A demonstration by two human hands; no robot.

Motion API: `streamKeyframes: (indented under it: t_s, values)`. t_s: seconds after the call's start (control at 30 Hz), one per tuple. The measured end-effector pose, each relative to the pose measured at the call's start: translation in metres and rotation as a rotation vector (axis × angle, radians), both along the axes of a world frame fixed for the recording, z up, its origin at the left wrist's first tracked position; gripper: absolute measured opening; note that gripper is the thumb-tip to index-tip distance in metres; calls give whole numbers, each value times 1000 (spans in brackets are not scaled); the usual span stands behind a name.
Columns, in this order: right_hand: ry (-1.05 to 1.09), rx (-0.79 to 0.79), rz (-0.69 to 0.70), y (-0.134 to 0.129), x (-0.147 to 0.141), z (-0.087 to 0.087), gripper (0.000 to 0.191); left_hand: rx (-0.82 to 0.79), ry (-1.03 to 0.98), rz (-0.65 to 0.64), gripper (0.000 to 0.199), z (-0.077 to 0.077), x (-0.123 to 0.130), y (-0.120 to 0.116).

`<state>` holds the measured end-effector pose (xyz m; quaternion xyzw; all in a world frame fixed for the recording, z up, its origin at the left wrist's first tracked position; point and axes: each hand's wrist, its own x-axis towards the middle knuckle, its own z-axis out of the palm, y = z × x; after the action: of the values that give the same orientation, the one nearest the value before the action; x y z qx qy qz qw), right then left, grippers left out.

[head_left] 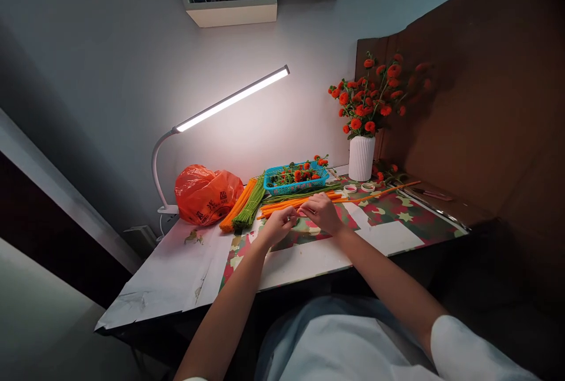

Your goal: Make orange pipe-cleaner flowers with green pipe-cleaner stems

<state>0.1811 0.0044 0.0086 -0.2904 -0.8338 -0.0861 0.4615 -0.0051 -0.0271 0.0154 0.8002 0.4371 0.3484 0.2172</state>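
My left hand and my right hand meet over the front middle of the table, fingertips pinched close together. Whatever lies between them is too small to make out. Just behind the fingers is a spread of orange pipe cleaners, partly hidden by my right hand. One long orange pipe cleaner reaches out toward the right. Beyond sits a blue basket holding small orange flowers with green stems. Bundles of green pipe cleaners and orange pipe cleaners lie left of it.
An orange plastic bag sits at the back left, beside a lit clamp lamp. Two tape rolls lie near a white ribbed vase of orange flowers. A cardboard panel walls off the right side.
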Motion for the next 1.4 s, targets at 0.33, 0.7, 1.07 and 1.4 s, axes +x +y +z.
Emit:
streamKeyframes:
  t_s: [0.33,0.7,1.07,1.4]
  values:
    - [-26,55,1,1,-3,-7,32,-36,-40,37,19,-4,3,2]
    - [-117,101,-19,-6,-9,-7,32,7,-55,36,16,-10,4,6]
    - [-69,40,-105,-4,-9,-9,28,49,-10,204,12,-11,5,8]
    - [263,-349,227,-3,-12,-9,20,-175,-502,241,28,-11,8,12]
